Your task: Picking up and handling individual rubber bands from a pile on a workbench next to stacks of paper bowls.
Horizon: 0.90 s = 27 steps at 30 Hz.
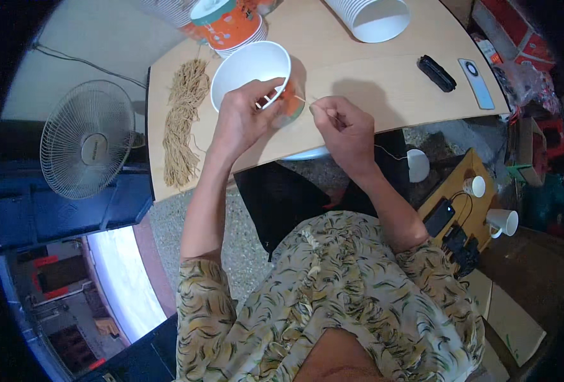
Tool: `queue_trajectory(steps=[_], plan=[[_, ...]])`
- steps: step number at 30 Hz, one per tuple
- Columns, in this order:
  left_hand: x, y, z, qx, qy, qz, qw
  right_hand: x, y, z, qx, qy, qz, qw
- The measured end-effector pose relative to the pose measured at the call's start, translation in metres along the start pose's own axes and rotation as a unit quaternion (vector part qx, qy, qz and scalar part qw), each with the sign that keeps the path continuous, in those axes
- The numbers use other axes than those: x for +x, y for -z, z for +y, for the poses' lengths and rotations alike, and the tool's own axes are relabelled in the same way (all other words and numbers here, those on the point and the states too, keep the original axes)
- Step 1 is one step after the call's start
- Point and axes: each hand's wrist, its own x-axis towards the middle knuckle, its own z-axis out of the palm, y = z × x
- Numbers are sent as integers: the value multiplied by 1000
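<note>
My left hand (244,121) is closed on the rim of a white paper tub (240,67) with an orange and green printed outside. The tub is tilted above the near edge of the table, its opening toward me. To its right, my right hand (347,130) is closed in a pinch on a thin beige string (300,99). One stretch of the string runs from the tub's side to these fingers; another trails from the hand toward my right. Whether a needle is in the pinch I cannot make out. A bundle of cut beige strings (183,121) lies left of the tub.
Behind the tub stands a stack of printed tubs (234,28); a stack of white tubs (380,22) lies on its side. A black case (437,73) and a phone (477,83) rest at the table's right. A fan (91,143) stands left, a wooden stool (451,197) with cups right.
</note>
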Motion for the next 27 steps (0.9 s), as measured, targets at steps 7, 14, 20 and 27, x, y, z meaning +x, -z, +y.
queue_trajectory(steps=[7, 14, 20, 27], plan=[[-6, -2, -1, -91, 46, -2, 995, 1, -11, 13, -23, 25, 2, 999], [-8, 0, 3, -86, 54, -14, 995, 4, -15, 17, -25, 38, 0, 999], [-9, -3, 3, -68, 27, -12, 997, 2, -18, 27, -27, 29, -8, 999], [-13, -4, 14, -19, -8, -29, 999, 1, -17, 25, -57, 26, -19, 998]])
